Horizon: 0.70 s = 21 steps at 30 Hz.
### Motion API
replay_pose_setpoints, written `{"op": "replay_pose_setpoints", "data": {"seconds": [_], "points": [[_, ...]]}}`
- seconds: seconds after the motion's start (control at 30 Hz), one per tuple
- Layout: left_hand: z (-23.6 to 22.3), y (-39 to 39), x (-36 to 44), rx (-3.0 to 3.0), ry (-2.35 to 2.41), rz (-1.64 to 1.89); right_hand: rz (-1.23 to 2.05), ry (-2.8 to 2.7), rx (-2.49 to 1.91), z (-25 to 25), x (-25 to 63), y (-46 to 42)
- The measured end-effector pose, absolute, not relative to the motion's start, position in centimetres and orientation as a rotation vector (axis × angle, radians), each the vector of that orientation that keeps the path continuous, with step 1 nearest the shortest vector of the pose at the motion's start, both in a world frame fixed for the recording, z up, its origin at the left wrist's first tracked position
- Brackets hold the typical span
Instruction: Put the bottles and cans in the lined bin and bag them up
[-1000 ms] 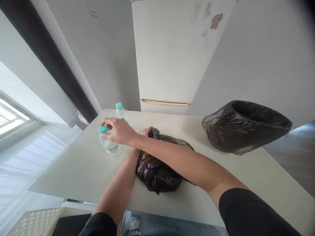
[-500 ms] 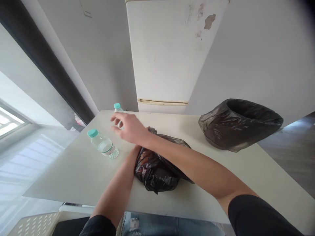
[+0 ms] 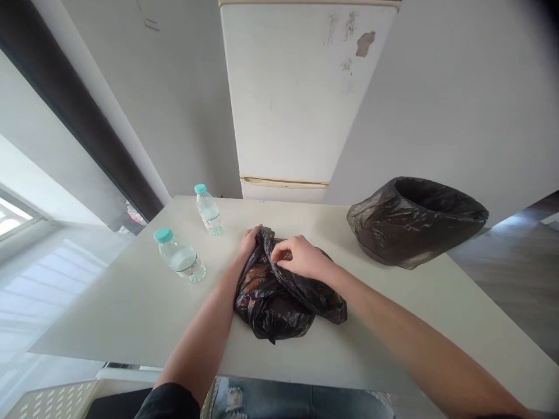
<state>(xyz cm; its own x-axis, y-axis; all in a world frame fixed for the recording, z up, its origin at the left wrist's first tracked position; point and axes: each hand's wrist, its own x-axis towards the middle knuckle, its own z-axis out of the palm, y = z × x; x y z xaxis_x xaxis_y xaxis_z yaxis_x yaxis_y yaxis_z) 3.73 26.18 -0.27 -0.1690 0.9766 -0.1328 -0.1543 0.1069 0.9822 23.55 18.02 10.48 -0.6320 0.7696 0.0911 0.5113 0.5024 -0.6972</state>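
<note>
A black plastic bag (image 3: pixel 279 314) full of something lies on the white table in front of me, and reddish-orange contents show faintly through its thin film. My left hand (image 3: pixel 250 241) is closed on the gathered plastic at the bag's far left end, its fingertips partly hidden. From the right, my right hand (image 3: pixel 301 257) reaches over the bag with thumb and fingers pinched at a twisted fold of the plastic. Left of the bag stand two clear bottles with turquoise caps, a nearer bottle (image 3: pixel 181 256) and a farther bottle (image 3: pixel 208 210).
On the right of the white table (image 3: pixel 131 302) stands a bin lined with a black bag (image 3: pixel 410 224), its mouth open. Beyond the table's far edge is a white refrigerator (image 3: pixel 288 93). A cream perforated basket (image 3: pixel 56 398) sits below the near left edge.
My right hand has moved right and back from near the bottles, across my left arm, to the bag's top fold. My left hand stays at the bag's far end.
</note>
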Motion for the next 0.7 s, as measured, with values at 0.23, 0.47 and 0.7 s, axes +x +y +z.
{"op": "replay_pose_setpoints", "data": {"seconds": [0.23,0.47,0.7], "points": [[0.0,26.3,3.7,0.951,1.328,1.314,0.296,-2.675,-1.035,6.9,23.2,19.5],[-0.6,26.5,3.7,0.958,1.332,1.302,0.242,-2.654,-1.108,5.5,25.4,20.4],[-1.7,26.8,3.4,1.001,1.253,1.269,0.826,-2.086,-1.018,8.2,30.5,19.5]]}}
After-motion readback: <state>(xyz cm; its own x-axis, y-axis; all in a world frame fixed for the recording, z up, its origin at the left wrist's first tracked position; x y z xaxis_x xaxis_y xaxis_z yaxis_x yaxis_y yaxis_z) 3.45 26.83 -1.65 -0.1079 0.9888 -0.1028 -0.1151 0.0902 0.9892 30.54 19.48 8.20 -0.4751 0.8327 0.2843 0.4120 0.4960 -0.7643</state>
